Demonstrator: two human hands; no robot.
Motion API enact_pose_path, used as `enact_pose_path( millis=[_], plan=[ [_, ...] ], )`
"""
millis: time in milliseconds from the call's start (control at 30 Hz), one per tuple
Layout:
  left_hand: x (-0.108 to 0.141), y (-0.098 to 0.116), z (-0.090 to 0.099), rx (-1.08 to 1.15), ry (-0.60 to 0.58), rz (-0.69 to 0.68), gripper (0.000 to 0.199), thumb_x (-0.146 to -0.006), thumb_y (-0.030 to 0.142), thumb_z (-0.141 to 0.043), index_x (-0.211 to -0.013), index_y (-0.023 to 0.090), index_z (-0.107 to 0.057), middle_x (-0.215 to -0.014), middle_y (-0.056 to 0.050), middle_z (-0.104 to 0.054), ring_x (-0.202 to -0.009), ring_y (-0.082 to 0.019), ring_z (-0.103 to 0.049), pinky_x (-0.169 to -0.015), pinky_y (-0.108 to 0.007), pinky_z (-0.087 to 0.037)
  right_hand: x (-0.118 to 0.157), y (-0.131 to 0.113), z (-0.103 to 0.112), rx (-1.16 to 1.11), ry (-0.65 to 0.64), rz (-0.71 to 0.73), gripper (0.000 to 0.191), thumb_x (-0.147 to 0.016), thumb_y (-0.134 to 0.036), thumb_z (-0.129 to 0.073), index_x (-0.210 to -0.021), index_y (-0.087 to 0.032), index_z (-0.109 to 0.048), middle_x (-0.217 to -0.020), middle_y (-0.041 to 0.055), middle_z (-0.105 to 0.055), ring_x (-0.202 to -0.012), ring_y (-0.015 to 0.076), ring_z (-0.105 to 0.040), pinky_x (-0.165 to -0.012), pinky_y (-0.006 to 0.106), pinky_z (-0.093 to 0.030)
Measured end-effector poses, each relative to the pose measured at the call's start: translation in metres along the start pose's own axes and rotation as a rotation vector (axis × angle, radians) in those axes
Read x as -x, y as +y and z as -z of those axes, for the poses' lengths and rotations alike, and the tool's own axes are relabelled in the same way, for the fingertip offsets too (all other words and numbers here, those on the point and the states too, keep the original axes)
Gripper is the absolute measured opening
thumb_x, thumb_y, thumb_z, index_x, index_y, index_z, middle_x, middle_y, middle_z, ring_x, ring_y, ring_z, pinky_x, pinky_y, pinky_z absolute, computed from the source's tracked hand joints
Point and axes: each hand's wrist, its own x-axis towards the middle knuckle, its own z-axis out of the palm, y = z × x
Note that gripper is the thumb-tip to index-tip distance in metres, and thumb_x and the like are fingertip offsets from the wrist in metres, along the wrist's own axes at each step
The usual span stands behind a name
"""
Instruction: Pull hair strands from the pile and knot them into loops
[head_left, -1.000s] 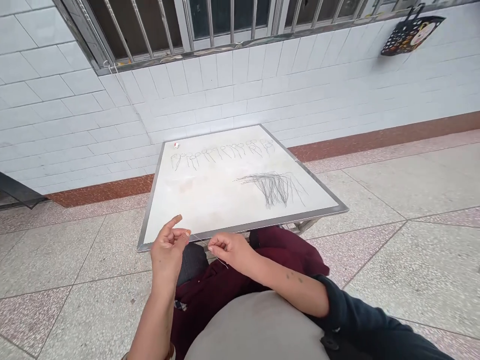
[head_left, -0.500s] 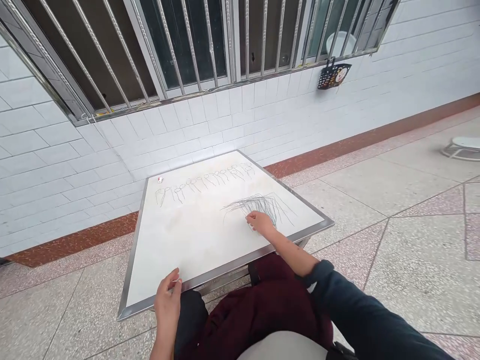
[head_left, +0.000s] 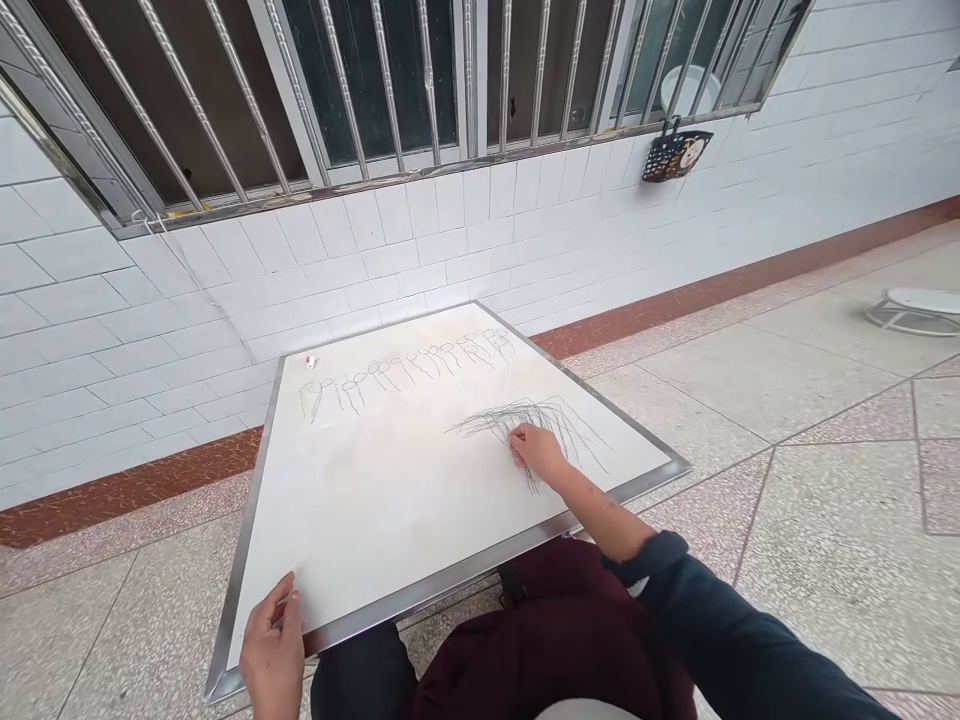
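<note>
A white table with a metal rim (head_left: 442, 592) stands before me. On its right part lies a loose pile of thin dark wires or strands (head_left: 574, 425). My right hand (head_left: 536, 450) is over the near side of this pile, its fingertips pinched together; whatever they grip is too small to name. At the near left corner is my left hand (head_left: 276, 640), thumb and fingers apart, with nothing visible between them. A row of small looped strands (head_left: 390, 372) runs across the far part of the table. Near the far left corner sits a small red and white item (head_left: 312, 361).
Behind the table rises a white tiled wall (head_left: 420, 230) with a barred window (head_left: 382, 80). A black patterned basket (head_left: 675, 155) hangs from the window's ledge. At the far right, a low round white-topped stool (head_left: 919, 308) stands on the floor.
The view has shifted, so the table sits lower and nearer. My left hand shows farther left along the table's near edge. My right hand stays at the pile, fingers still pinched.
</note>
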Motion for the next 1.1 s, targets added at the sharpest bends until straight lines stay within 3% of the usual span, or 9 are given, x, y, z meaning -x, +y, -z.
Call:
enact_pose_path(
  millis=[133,267,367,533,667,833,967,1100],
  plan=[
    [0.009,0.000,-0.004,-0.101,0.102,-0.059,0.043,-0.083,0.047,-0.047,-0.112,0.022,-0.067,-0.114,-0.007,-0.064,-0.099,-0.027,-0.061,-0.092,-0.042,-0.046,0.004,-0.002,0.004,0.063,0.024,0.056,0.008,-0.084,-0.017,-0.050,-0.084,-0.017,-0.058,-0.079,0.0036,-0.065,-0.057,0.0120,-0.062,-0.050,0.022,-0.047],
    [0.007,0.002,-0.006,-0.093,0.099,0.032,0.044,-0.084,0.050,-0.047,-0.116,0.025,-0.064,-0.109,-0.005,-0.067,-0.091,-0.026,-0.064,-0.086,-0.042,-0.047,0.016,-0.011,-0.007,0.128,0.023,0.183,0.013,-0.086,-0.023,-0.049,-0.092,-0.020,-0.060,-0.087,0.0035,-0.065,-0.061,0.0130,-0.059,-0.053,0.025,-0.045],
    [0.001,0.002,-0.007,-0.011,0.061,0.100,0.047,-0.083,0.051,-0.050,-0.122,0.026,-0.059,-0.103,-0.003,-0.069,-0.081,-0.023,-0.066,-0.078,-0.038,-0.048,0.033,-0.019,-0.044,0.143,-0.097,0.324,0.014,-0.086,-0.025,-0.050,-0.091,-0.023,-0.063,-0.085,0.0014,-0.065,-0.066,0.0142,-0.058,-0.062,0.027,-0.047],
    [0.006,0.005,-0.011,-0.084,0.069,0.111,0.046,-0.088,0.044,-0.044,-0.130,0.027,-0.052,-0.106,-0.004,-0.069,-0.084,-0.024,-0.066,-0.069,-0.035,-0.046,0.047,-0.036,-0.137,0.131,-0.325,0.535,0.014,-0.082,-0.018,-0.055,-0.089,-0.024,-0.064,-0.084,-0.0005,-0.064,-0.075,0.0156,-0.059,-0.073,0.029,-0.049],
    [0.015,0.004,-0.018,-0.145,0.101,0.046,0.046,-0.090,0.043,-0.040,-0.130,0.024,-0.053,-0.108,-0.007,-0.068,-0.086,-0.025,-0.066,-0.068,-0.034,-0.046,0.021,-0.064,-0.198,0.120,-0.317,0.597,0.020,-0.086,-0.015,-0.046,-0.094,-0.024,-0.062,-0.090,0.0008,-0.061,-0.088,0.0173,-0.057,-0.080,0.032,-0.048],
    [0.021,-0.005,-0.026,-0.138,0.154,0.002,0.045,-0.090,0.044,-0.039,-0.124,0.024,-0.060,-0.104,-0.009,-0.070,-0.084,-0.027,-0.066,-0.062,-0.033,-0.045,-0.040,-0.112,-0.252,0.146,-0.187,0.527,0.018,-0.089,-0.018,-0.047,-0.102,-0.021,-0.058,-0.098,0.0046,-0.058,-0.095,0.0189,-0.055,-0.079,0.031,-0.049],
    [0.025,-0.008,-0.032,-0.147,0.216,-0.011,0.044,-0.090,0.045,-0.040,-0.123,0.025,-0.061,-0.101,-0.008,-0.071,-0.081,-0.025,-0.067,-0.061,-0.032,-0.045,-0.079,-0.142,-0.282,0.202,-0.104,0.461,0.016,-0.091,-0.025,-0.053,-0.103,-0.018,-0.059,-0.107,0.0077,-0.057,-0.097,0.0196,-0.055,-0.079,0.032,-0.049],
    [0.029,-0.007,-0.035,-0.141,0.269,-0.070,0.043,-0.090,0.046,-0.041,-0.123,0.027,-0.060,-0.090,-0.007,-0.072,-0.079,-0.024,-0.066,-0.064,-0.032,-0.046,-0.099,-0.154,-0.297,0.272,-0.077,0.426,0.020,-0.093,-0.030,-0.055,-0.107,-0.015,-0.060,-0.111,0.0072,-0.059,-0.096,0.0189,-0.059,-0.084,0.038,-0.050]
  ],
)
